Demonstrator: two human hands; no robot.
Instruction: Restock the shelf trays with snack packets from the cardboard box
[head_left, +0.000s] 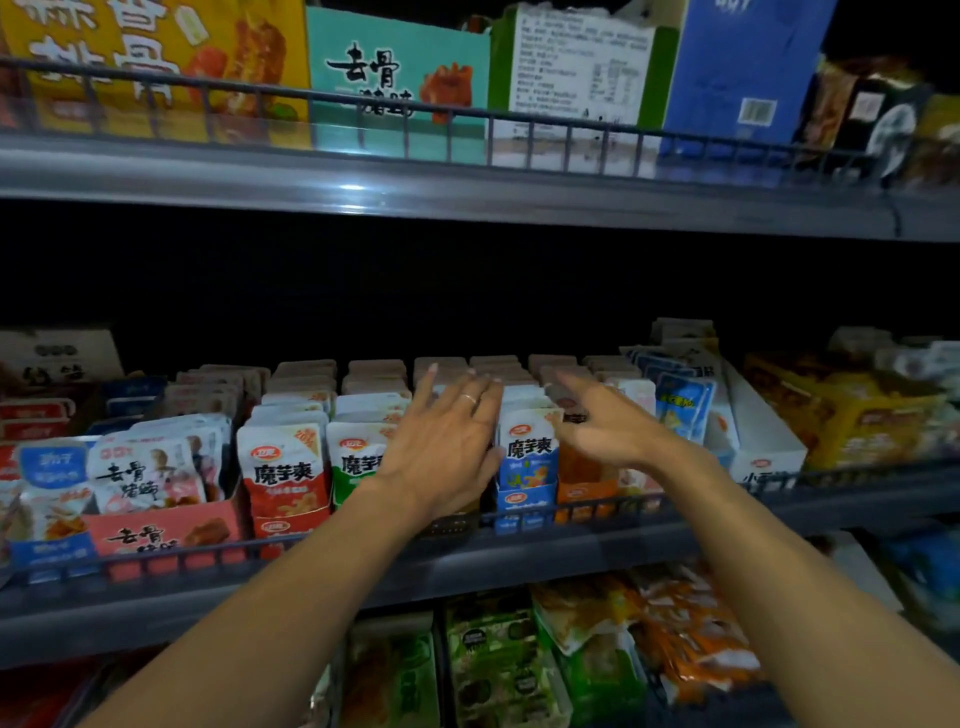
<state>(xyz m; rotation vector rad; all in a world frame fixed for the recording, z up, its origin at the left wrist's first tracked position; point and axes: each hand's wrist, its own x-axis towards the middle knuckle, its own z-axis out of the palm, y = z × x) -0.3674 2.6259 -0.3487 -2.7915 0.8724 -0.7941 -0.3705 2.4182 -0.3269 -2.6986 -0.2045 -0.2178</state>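
Observation:
Rows of small snack packets stand in trays on the middle shelf: a red row (285, 467), a green row (356, 457), a blue row (527, 452) and an orange row (584, 478). My left hand (447, 447), with a ring on one finger, lies flat with straight fingers over the tray between the green and blue rows. My right hand (597, 421) hovers over the orange row, fingers extended and a little blurred. Neither hand holds a packet. The cardboard box is not in view.
A black wire rail (519, 512) runs along the middle shelf's front edge. Large boxes (395, 83) stand on the top shelf behind another rail. A pink tray (166, 530) sits at the left, a white tray (758, 436) at the right. Bagged snacks (519, 660) fill the lower shelf.

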